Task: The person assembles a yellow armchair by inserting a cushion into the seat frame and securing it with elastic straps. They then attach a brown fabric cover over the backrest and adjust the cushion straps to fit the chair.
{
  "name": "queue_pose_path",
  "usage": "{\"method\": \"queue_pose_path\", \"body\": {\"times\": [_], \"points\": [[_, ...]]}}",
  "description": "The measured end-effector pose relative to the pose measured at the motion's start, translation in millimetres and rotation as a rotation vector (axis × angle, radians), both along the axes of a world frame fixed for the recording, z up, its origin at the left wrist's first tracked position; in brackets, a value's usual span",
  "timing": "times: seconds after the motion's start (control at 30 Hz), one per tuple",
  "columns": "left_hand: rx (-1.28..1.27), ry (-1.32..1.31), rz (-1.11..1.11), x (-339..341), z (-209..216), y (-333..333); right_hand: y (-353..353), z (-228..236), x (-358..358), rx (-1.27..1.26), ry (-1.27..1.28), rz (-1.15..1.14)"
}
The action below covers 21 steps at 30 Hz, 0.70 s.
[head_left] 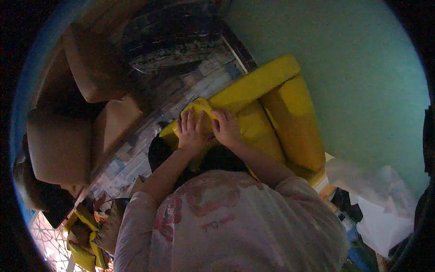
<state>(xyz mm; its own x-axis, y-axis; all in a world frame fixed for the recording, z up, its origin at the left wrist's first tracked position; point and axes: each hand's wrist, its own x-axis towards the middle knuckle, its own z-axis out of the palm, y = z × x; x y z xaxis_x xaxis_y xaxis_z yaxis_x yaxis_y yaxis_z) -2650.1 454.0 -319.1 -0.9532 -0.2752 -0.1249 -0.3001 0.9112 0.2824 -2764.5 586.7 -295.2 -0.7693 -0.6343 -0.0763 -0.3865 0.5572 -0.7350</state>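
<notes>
A yellow sofa seat (258, 129) with a glossy, leather-like covering is in front of me. At its near left end a loose, bunched piece of yellow covering (198, 106) lies under my hands. My left hand (192, 131) is laid on it, open, with the fingers stretched and spread. Close beside it, my right hand (226, 129) has its fingers bent and closed on the edge of the yellow covering. What lies beneath its fingertips is hidden. The yellow armrest (253, 84) runs behind the hands, and the backrest (294, 122) stands to the right.
Brown upholstered seating (63, 149) stands at the left, beyond a patterned tile floor (124, 167). A green wall (353, 90) rises at the right. White sheeting (385, 217) hangs at the lower right. Brown and yellow pieces (90, 238) are heaped at the lower left. The light is dim.
</notes>
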Motion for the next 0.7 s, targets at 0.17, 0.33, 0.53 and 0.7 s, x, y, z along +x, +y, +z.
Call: {"method": "queue_pose_path", "body": {"times": [0.17, 0.33, 0.53, 0.7], "points": [[-0.096, 0.119, -0.052, -30.3, -3.4, 6.1, 4.8, -30.3, -45.6, 0.050, 0.322, 0.066], [-0.093, -0.083, -0.056, -93.1, 3.5, 35.1, 19.4, -43.9, -126.4, -0.035, 0.410, 0.061], [-0.357, -0.355, -0.174, -157.0, -13.9, 56.7, 14.5, -40.7, -136.8, -0.126, 0.519, 0.130], [-0.166, -0.542, -0.165, -188.4, 24.8, 55.9, 20.0, -59.0, -148.3, -0.131, 0.575, 0.103]]}}
